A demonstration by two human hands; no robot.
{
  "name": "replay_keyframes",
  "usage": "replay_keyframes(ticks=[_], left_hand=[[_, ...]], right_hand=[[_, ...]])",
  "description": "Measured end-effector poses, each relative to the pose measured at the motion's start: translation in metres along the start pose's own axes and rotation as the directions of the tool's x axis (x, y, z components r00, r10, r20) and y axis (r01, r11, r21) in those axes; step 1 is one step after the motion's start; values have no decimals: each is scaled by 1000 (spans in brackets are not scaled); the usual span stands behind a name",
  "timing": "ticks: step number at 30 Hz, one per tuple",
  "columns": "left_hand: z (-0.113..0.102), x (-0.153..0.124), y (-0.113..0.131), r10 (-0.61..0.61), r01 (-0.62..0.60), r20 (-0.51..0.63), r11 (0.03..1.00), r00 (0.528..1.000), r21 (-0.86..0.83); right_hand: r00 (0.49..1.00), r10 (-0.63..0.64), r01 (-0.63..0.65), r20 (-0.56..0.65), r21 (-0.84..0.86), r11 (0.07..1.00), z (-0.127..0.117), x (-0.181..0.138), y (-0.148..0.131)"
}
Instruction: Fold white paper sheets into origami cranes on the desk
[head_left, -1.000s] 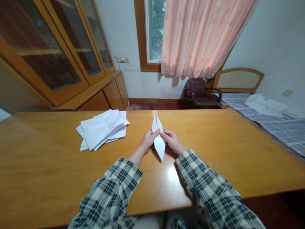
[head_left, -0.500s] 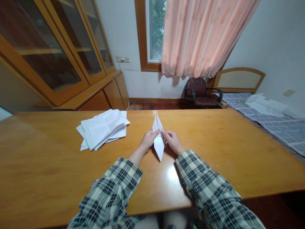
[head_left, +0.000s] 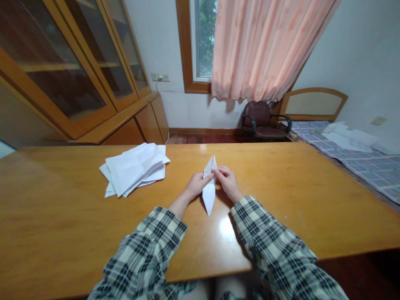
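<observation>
A narrow white folded paper (head_left: pixel 209 194), pointed at both ends, is held between my hands above the table. Its far end is split into two points, which lie close together. My left hand (head_left: pixel 198 183) grips the paper's left side, thumb across the top and the other fingers hidden beneath. From the right, my right hand (head_left: pixel 227 181) pinches the edge near the split, thumb and forefinger together. The underside of the paper is out of sight.
A pile of creased white sheets (head_left: pixel 134 168) lies on the wooden table (head_left: pixel 281 200) to the left. Behind the table stand a glass-doored cabinet (head_left: pixel 121 100) and a brown armchair (head_left: pixel 262 118). A bed (head_left: pixel 359 154) with papers on it is at the right.
The paper has turned slightly and shifted a little nearer me; the gap between its far points has narrowed. My right hand's fingers have moved up toward the split.
</observation>
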State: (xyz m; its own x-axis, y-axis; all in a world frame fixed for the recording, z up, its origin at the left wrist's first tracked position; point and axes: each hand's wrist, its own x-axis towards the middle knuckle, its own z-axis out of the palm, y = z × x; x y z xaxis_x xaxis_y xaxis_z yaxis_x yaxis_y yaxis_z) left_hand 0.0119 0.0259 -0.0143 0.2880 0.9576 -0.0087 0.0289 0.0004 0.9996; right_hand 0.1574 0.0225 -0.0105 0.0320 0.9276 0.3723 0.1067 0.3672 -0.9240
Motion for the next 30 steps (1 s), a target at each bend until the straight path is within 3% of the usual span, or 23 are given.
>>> replay_keyframes(ticks=[9,18,30], left_hand=[[1,-1,1,18,-19,26,1000,999,13],[0,-3,3,31,-37,68,996,997,83],[-1,-4,4,65,-96,138,968,988,234]], right_hand=[[996,83,-81,-15,116,990,0,-1,0],[962,271,-247,-23,344,906,0,-1,-4],[950,297,-229,-99,424,876,-3,4,-5]])
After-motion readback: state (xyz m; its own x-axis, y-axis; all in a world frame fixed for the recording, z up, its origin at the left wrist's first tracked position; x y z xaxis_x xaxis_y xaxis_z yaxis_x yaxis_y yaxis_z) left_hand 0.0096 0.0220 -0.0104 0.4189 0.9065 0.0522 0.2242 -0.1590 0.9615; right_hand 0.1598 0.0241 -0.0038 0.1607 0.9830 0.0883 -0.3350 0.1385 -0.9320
